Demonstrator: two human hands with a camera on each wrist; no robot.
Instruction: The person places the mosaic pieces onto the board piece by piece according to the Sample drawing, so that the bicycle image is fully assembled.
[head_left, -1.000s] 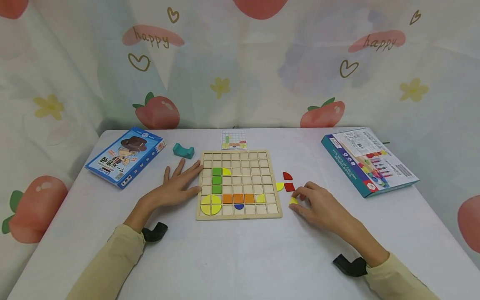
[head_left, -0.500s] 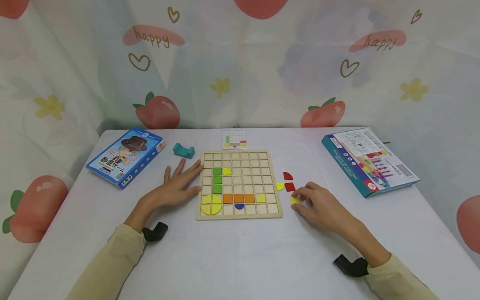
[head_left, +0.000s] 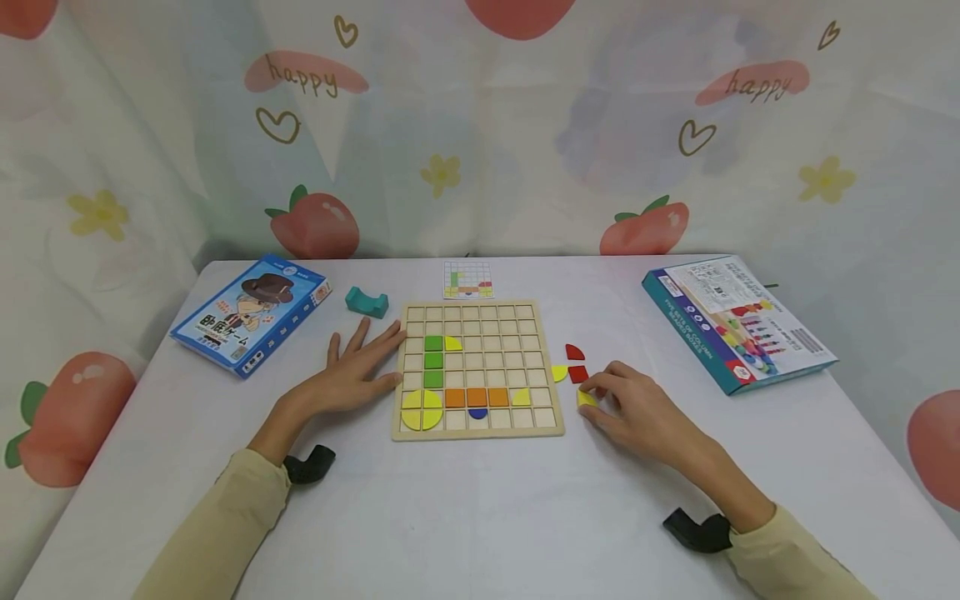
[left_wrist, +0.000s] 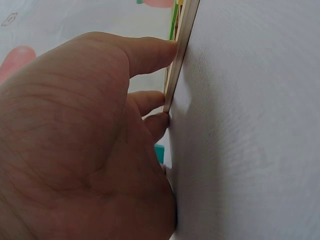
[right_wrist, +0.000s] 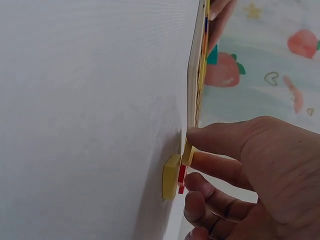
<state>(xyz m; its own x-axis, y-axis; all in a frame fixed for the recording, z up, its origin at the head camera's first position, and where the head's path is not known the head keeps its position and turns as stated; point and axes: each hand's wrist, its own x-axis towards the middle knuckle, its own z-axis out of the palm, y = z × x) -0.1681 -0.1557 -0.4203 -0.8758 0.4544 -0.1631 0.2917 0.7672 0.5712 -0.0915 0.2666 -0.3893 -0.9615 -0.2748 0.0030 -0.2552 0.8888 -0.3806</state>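
Note:
My left hand (head_left: 347, 372) has its fingers spread. Its thumb and fingertips touch the left edge of the wooden grid board (head_left: 483, 321), which holds green, orange, yellow and blue tiles. Just off the board's right side, my right hand (head_left: 637, 408) pinches a yellow tile (head_left: 586, 399) between thumb and index finger. Close below those fingertips, in the right wrist view, another yellow tile (right_wrist: 171, 177) stands out against the white cloth. One rounded yellow tile (head_left: 559, 373) lies at the board's right edge. Near it are a red square tile (head_left: 578, 374) and a red quarter-round tile (head_left: 574, 352).
A small pattern card (head_left: 468, 279) lies behind the board. A teal stand (head_left: 367, 302) is to its left, beside a blue box (head_left: 251, 315). At the right lies a teal and white box (head_left: 738, 321). A printed curtain (head_left: 480, 133) hangs behind the table.
Almost nothing differs. My right hand and the yellow tile at its fingertips have shifted very slightly; my left hand stays at the board's edge.

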